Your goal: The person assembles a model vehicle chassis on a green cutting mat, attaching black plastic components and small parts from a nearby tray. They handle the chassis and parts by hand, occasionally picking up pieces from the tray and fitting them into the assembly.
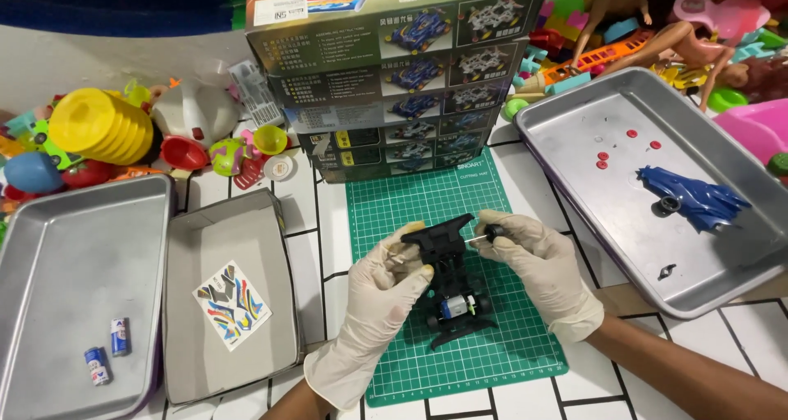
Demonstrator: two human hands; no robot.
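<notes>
1. A metal tray (49, 239) at the far left holds two small batteries (108, 350).
2. Beside it, a grey box lid (263, 305) carries a sticker sheet (231, 303).
3. Behind both lies a heap of toys, among them a yellow ribbed one (103, 124).
4. The left hand (382, 293), in a pale glove, grips the left side of a black toy car frame (451, 284) over the green cutting mat (509, 338) on the desk.
5. A printed cardboard box (394, 67) stands just behind the mat.
6. The right hand (538, 264), also gloved, pinches a small black wheel on a thin axle (490, 234) at the frame's upper right corner.
7. The metal tray on the right (574, 215) holds a blue car shell (694, 198) and a few red dots (611, 153).
</notes>
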